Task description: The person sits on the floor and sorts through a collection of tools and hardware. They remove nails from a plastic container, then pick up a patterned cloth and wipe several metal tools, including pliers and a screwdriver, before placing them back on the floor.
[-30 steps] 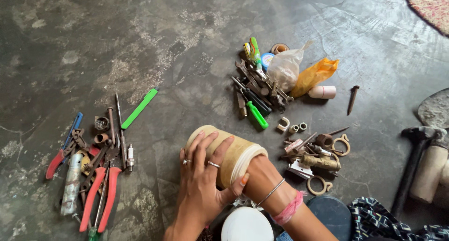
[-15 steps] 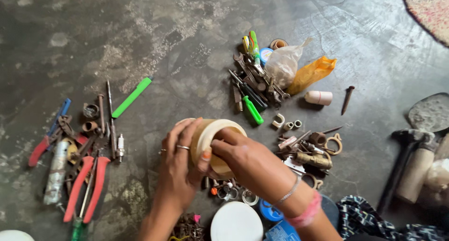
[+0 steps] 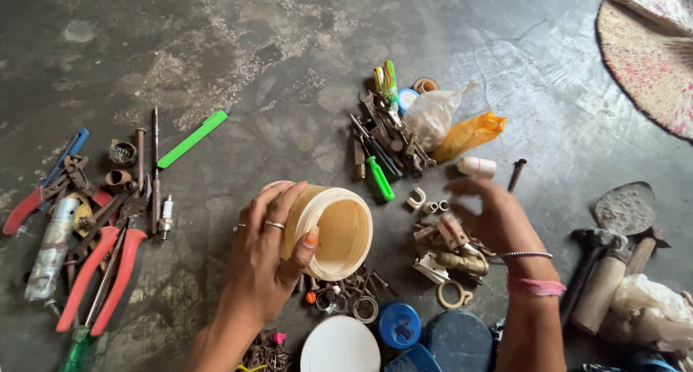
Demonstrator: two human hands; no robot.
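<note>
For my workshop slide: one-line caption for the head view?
Left hand grips a tipped, open plastic jar; right hand hovers over metal fittings.

Two hands: left hand (image 3: 266, 260), right hand (image 3: 497, 217). One jar (image 3: 328, 230), one white lid (image 3: 340, 345), two plastic bags (image 3: 451, 125), one hammer (image 3: 588, 267), one trowel (image 3: 625, 209), one rug (image 3: 650, 47).
</note>
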